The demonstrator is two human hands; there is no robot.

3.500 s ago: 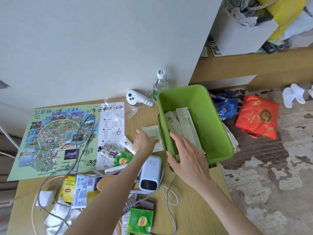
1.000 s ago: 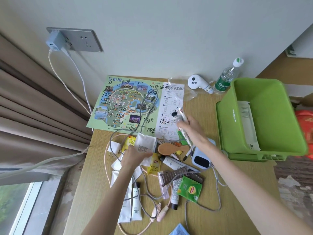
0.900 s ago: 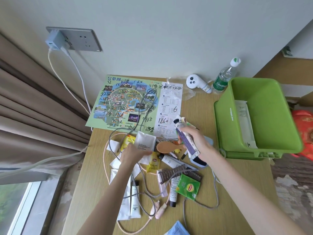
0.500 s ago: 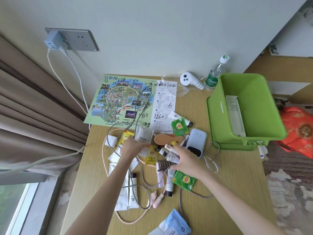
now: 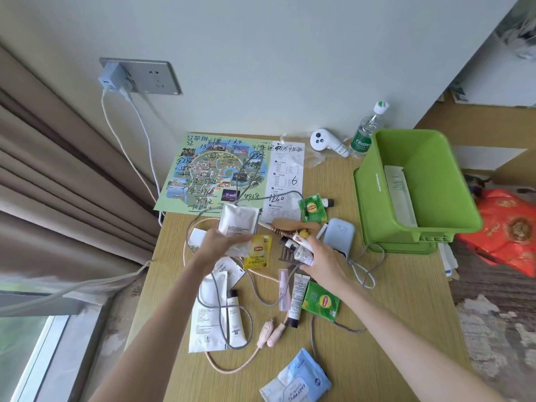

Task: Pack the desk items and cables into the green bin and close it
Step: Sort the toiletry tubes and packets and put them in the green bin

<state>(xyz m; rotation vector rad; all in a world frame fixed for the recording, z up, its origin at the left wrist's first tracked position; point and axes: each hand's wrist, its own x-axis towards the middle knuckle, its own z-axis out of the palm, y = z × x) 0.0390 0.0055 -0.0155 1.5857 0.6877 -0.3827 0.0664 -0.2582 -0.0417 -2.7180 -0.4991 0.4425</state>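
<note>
white sachets (image 5: 239, 220) were kept pinched in the left hand (image 5: 220, 246); the right hand (image 5: 324, 261), lowered back to the desk (image 5: 391, 300), was curled round small tubes (image 5: 301, 249). the green bin (image 5: 374, 198), at two o'clock, was left open and barely filled.

This looks like a hotel room or bedroom. Heavy curtains (image 5: 58, 184) hang beside a window (image 5: 43, 343), and carpet (image 5: 493, 329) covers the floor. Under a wall socket (image 5: 150, 78), a wooden bench (image 5: 406, 300) carries toiletry tubes (image 5: 296, 297), tea bags (image 5: 257, 252) and a park map (image 5: 214, 172).

green bin (image 5: 377, 204): open, upright, right edge of bench (image 5: 391, 300); flat packets (image 5: 398, 187) inside
cables (image 5: 219, 311): grey, pink, tangled
tubes (image 5: 296, 297), tea sachets (image 5: 320, 300): scattered mid-bench
</note>
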